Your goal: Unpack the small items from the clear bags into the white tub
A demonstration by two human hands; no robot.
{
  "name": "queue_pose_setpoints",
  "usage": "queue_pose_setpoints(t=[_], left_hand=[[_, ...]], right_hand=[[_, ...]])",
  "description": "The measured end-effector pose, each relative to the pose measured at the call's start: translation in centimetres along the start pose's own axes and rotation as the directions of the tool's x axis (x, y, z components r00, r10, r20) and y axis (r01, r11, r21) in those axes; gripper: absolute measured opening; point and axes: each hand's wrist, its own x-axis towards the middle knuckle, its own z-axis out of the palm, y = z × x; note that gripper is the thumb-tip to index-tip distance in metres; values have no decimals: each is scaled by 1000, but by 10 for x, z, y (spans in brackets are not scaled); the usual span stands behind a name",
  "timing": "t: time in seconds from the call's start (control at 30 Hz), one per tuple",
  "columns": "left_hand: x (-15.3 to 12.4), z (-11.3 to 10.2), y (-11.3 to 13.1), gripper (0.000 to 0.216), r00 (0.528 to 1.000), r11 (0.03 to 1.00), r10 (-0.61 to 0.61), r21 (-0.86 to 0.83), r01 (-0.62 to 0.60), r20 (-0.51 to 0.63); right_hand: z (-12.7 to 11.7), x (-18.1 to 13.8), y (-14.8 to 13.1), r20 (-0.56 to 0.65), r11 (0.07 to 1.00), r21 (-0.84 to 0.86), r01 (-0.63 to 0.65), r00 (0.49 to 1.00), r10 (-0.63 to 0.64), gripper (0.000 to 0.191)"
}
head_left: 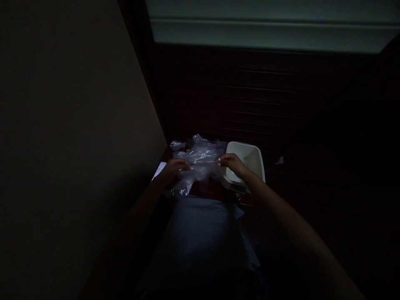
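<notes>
1. We see the clear plastic sheeting (201, 151), thin and crumpled, near the middle of the frame, stretched between our two hands; we cannot tell whether it is one piece or several.
2. Our left hand (175, 165), left of centre, appears closed on the near part of the plastic, though the gloom blurs its fingers.
3. Our right hand (233, 161), just right of centre, has thumb and fingertips pinched together on the plastic's right side. Hand and wrist cross in front of the pale container (254, 160); we cannot tell whether they touch it.
4. We judge the step in hand to be drawing the plastic out between the two pinches: a fairly straight edge runs from one hand to the other, while loose folds spread above and below.
5. As we judge it, the next move calls for a light, even grip, since film this thin could slip or tear, and for care around the container's rim.
6. Around this, we make out white paper (158, 170) beyond the left hand, grey fabric (203, 233) at lower centre and a small pale scrap (280, 160) right of the container.
</notes>
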Motion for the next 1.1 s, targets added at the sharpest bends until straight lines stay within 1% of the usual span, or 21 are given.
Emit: queue_pose_setpoints(t=[0.07, 0.13, 0.23, 0.3, 0.4, 0.47, 0.5, 0.57, 0.63, 0.77, 0.87, 1.0, 1.1], left_hand=[[2, -1, 1, 13, 999, 998, 45, 51, -44, -20], [1, 0, 6, 11, 997, 990, 75, 119, -74, -8], [-3, 2, 15, 12, 997, 981, 70, 180, -72, 16], [-7, 3, 20, 13, 998, 982, 56, 181, -59, 19], [-10, 1, 21, 17, 996, 976, 83, 197, -90, 40], [-9, 0, 18, 19, 994, 968, 111, 224, -113, 21], [-7, 0, 16, 19, 992, 963, 125, 240, -120, -8], [-2, 1, 9, 19, 984, 957, 146, 266, -114, -102], [4, 1, 3, 21, 977, 962, 157, 246, -118, -145], [7, -1, -4, 31, 988, 991, 94, 106, -81, -124], [6, -5, -5, 39, 991, 994, 83, 77, -75, -108], [6, -5, -4, 38, 993, 988, 86, 137, -75, -77], [5, 3, -1, 38, 982, 958, 163, 254, -135, -94]], right_hand=[[-2, 2, 1, 25, 995, -88, 46, 999, -44, 10], [-4, 3, 2, 63, 976, -187, 111, 993, -101, 14], [-7, 3, 0, 132, 929, -301, 217, 974, -184, 22], [-7, 1, -3, 157, 908, -336, 251, 965, -209, 24], [-4, -3, -8, 148, 917, -331, 224, 972, -184, 22], [-1, -4, -10, 134, 937, -288, 196, 977, -164, 20], [1, -4, -9, 122, 945, -269, 187, 980, -159, 19], [4, -3, -7, 93, 948, -262, 181, 982, -162, 17], [5, 0, -2, 77, 941, -276, 198, 980, -184, 18], [5, 5, 7, 78, 932, -263, 251, 968, -238, 28], [4, 7, 9, 64, 929, -270, 253, 967, -245, 29], [3, 8, 8, 78, 911, -313, 268, 963, -256, 23], [5, 8, 6, 97, 902, -328, 282, 959, -265, 21]])
